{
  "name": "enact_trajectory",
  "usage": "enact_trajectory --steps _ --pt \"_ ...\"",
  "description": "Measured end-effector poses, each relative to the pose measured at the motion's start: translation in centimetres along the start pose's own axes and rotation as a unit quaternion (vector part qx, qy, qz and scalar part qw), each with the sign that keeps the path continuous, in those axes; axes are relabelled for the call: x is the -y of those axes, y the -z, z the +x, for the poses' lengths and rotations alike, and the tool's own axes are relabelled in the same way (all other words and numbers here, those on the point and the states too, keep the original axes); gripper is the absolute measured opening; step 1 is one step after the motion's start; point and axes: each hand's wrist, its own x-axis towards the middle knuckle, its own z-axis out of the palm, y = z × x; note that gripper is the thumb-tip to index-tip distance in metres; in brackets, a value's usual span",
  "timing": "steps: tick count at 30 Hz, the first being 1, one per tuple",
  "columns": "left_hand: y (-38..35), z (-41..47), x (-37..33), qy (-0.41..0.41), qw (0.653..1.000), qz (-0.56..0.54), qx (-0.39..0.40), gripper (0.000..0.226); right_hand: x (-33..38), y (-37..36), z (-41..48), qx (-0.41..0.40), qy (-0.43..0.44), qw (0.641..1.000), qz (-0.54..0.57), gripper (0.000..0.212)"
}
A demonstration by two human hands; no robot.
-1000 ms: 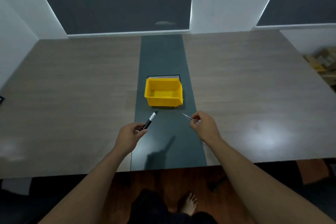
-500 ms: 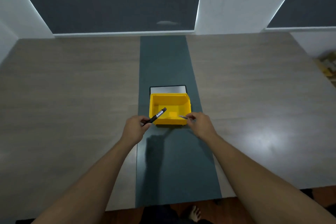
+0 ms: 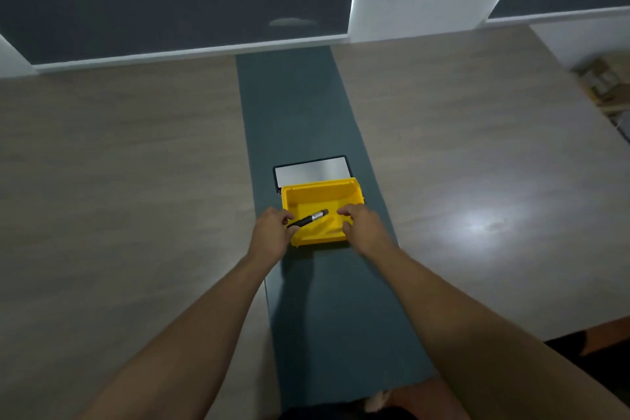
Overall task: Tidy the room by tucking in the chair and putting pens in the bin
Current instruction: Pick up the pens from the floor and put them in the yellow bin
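**Q.** What do the fingers show, and what lies around them?

**A.** The left hand (image 3: 271, 237) pinches the black pen (image 3: 308, 218) by its rear end, fingers narrowed on the barrel. The silver-banded front half juts over the open yellow bin (image 3: 354, 193). The right hand (image 3: 363, 227) sits at the bin's right near corner, fingers curled and close together. Whether they grip anything cannot be told; no second pen is visible there. The bin stands on the dark centre strip (image 3: 300, 106) of the wooden table (image 3: 119, 164), just in front of a flat grey panel (image 3: 312, 171). No chair is in view.

**Q.** What could go wrong from here?

**A.** Judged from this pose, the pen is angled shallowly across the bin's left near wall. A release here may let its rear end catch the rim, so the pen tips out onto the strip. The right hand, if pressing on the rim, could also nudge the light bin.
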Motion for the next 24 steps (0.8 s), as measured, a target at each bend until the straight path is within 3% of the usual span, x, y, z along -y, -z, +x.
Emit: enact_trajectory --steps 11,24 --pt "0.5 -1.7 0.3 -0.031 0.999 -0.014 0.011 0.036 -2.1 0.8 -2.6 -0.022 -0.035 0.999 -0.002 0.037" --pt "-1.2 -13.3 -3.3 -0.084 0.996 -0.012 -0.017 0.03 -7.0 1.6 -14.4 -0.074 0.001 0.997 0.01 0.033"
